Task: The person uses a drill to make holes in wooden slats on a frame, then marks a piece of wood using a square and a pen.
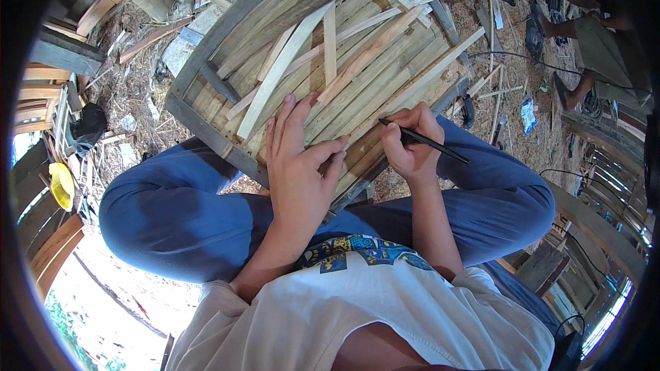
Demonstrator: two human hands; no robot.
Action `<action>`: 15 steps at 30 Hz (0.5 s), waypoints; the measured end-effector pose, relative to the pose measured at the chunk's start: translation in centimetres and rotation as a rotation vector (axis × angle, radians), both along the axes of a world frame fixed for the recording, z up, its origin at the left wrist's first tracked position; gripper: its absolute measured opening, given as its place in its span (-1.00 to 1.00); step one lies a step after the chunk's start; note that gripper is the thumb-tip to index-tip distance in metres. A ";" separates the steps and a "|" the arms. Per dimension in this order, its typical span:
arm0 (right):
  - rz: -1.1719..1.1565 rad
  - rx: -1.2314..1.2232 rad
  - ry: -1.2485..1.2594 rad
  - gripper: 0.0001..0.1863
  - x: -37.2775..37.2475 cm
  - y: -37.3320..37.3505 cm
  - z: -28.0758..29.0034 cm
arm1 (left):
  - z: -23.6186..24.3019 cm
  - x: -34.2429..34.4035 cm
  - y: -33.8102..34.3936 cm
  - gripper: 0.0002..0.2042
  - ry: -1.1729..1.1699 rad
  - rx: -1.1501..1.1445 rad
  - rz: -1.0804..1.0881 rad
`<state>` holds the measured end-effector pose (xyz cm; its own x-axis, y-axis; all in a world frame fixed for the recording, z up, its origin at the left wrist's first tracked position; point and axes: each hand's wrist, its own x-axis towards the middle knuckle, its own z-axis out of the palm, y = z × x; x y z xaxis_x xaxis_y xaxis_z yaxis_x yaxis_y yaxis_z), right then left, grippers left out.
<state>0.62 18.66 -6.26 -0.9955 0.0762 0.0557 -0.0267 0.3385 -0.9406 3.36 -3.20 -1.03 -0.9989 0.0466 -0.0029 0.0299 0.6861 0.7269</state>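
Observation:
A slatted wooden panel in a curved, dark frame [237, 7] lies before my crossed legs. My left hand [299, 154] rests on its near part, fingers stretched out and spread over the wood. Its thumb and a fingertip touch the near end of a long pale wooden strip [440, 65] that runs to the far right. In my right hand [416, 144] is a slim black pen or pencil [450, 152], gripped between thumb and fingers. The tip points left, close to the strip; whether it touches wood I cannot tell. More loose strips, one a pale batten [282, 72], lie across the panel.
Wood shavings and scraps cover the ground. A black-handled tool [468, 111] lies right of the panel, near a blue packet [528, 117] and a dark cable [522, 60]. Another person [598, 48] is at the far right. A yellow object [62, 185] is at left.

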 end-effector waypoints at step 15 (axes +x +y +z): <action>0.007 0.006 -0.015 -0.75 -0.1 0.0 0.3 | 0.0 0.0 0.0 -0.74 -0.013 -0.005 0.000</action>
